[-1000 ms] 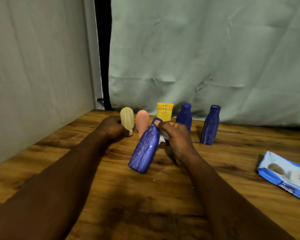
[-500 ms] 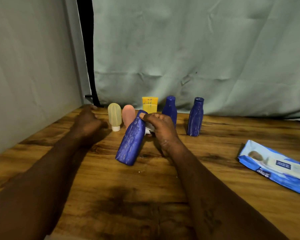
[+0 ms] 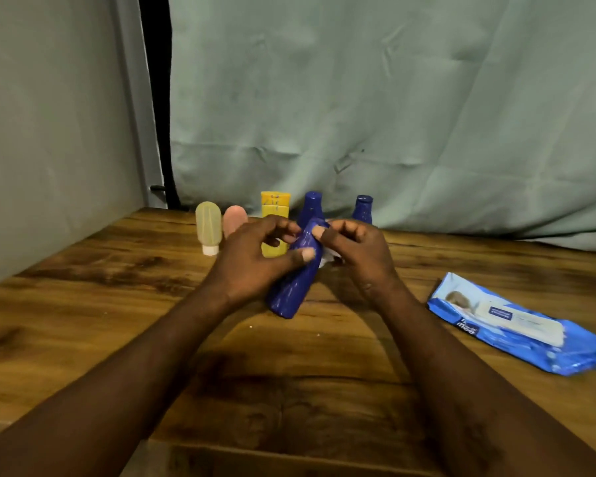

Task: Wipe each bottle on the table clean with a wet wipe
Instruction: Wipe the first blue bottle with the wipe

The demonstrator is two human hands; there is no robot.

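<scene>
A blue bottle [image 3: 295,287] leans tilted at the table's middle, its base on the wood. My left hand [image 3: 255,259] grips its body, thumb across the front. My right hand [image 3: 358,256] pinches its cap end, with a bit of white wet wipe [image 3: 327,259] showing under the fingers. Behind stand a pale yellow bottle [image 3: 208,227], a pink bottle [image 3: 234,220], a yellow tube [image 3: 275,210] and two more blue bottles [image 3: 313,206] [image 3: 362,210], partly hidden by my hands.
A blue pack of wet wipes [image 3: 516,325] lies on the wooden table [image 3: 83,321] to the right. A grey wall runs along the left edge and a green curtain hangs behind the bottles.
My left hand came back from the pale yellow bottle at the far left and took hold of the tilted blue bottle. My right hand kept its hold at the cap.
</scene>
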